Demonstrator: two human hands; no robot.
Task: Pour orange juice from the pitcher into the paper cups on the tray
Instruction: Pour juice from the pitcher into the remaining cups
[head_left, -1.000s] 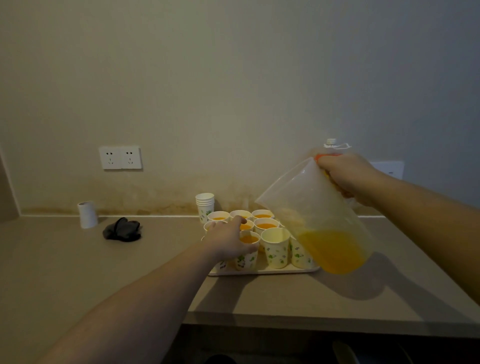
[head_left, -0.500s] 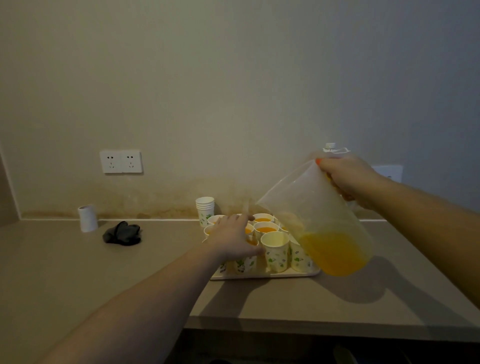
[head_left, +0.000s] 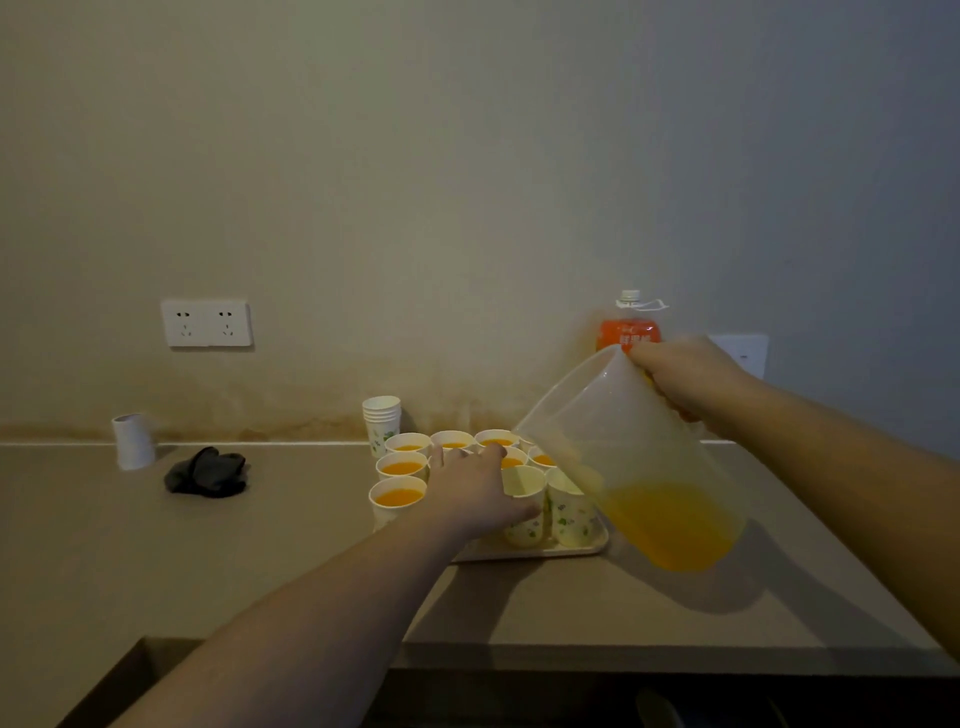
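pitcher (head_left: 623, 447): clear plastic, held in the air and tilted with its mouth toward the left, over the right side of the tray; orange juice (head_left: 670, 525) pooled in its low corner, filling only the bottom part.
paper cups (head_left: 524, 499): white with small green prints, crowded on the tray; six or more with juice showing at back and left, two at front right showing pale insides with no juice visible.
tray (head_left: 592, 548): pale, flat, low rim; only its front right corner in sight, near the middle of the table and set back from the front edge.
table (head_left: 291, 519): grey-brown; bare stretch between tray and front edge, open surface left of the cups and right of the pitcher; wall close behind.
right hand (head_left: 685, 376): fingers curled tight round the pitcher's handle side at the rim; handle itself hidden by the hand.
left hand (head_left: 475, 488): reaching over the cups, fingers bent round a front cup, thumb on the neighbouring empty cup's rim; exact grip partly hidden.
other things: spare stack of cups (head_left: 382, 423) behind the tray, orange pouch (head_left: 628, 327) by the wall, black glove (head_left: 207, 472) and white roll (head_left: 133, 440) to the left, double wall socket (head_left: 207, 322) above.
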